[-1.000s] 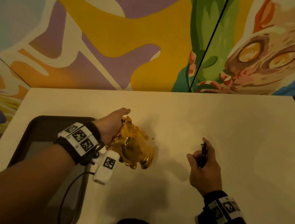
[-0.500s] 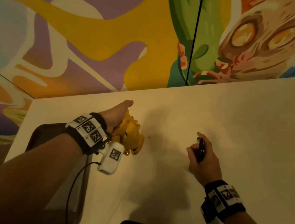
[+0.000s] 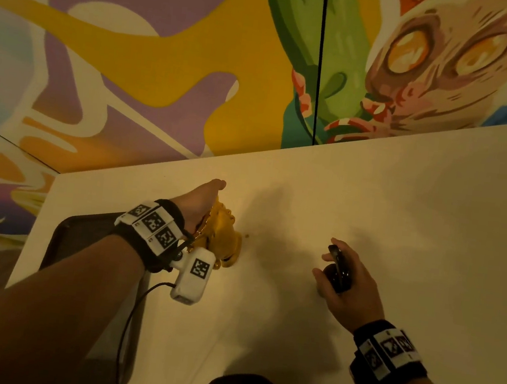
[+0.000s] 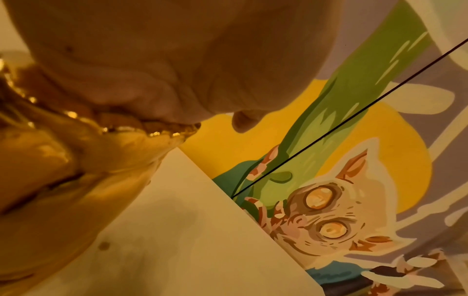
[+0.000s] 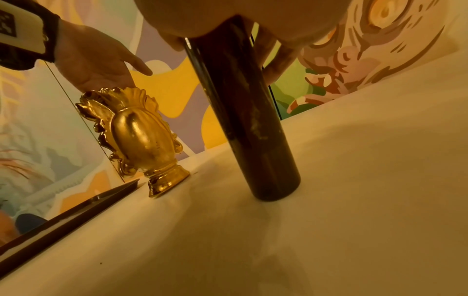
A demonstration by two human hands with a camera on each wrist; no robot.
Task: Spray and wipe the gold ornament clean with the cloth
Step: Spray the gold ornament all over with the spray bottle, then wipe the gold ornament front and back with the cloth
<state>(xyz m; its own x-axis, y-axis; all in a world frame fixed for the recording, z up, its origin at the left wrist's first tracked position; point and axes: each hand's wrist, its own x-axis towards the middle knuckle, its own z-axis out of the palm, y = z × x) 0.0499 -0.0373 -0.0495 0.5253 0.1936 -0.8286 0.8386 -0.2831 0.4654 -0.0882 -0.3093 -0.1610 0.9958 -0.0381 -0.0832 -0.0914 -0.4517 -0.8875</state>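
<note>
Tray: dark, at the table's left edge, partly under the left forearm; its rim ends just left of the ornament's foot.
Left hand: laid on the frilled top of the gold ornament, thumb stretched out straight toward the wall; the other fingers are hidden behind the ornament, so I cannot tell whether they curl round it or only rest there.
Gold ornament: vase-shaped, standing on its foot on the table just right of the tray, leaning a little in the right wrist view.
Open room: a bare, shadowed stretch of white table lies between ornament and bottle; more bare surface runs right to the table's right edge.
Far edge: the table meets a painted mural wall just beyond the ornament.
Right hand: fingers wrapped round the top of a dark spray bottle.
Bottle: near upright, its base on or just above the table, well apart from the ornament.
</note>
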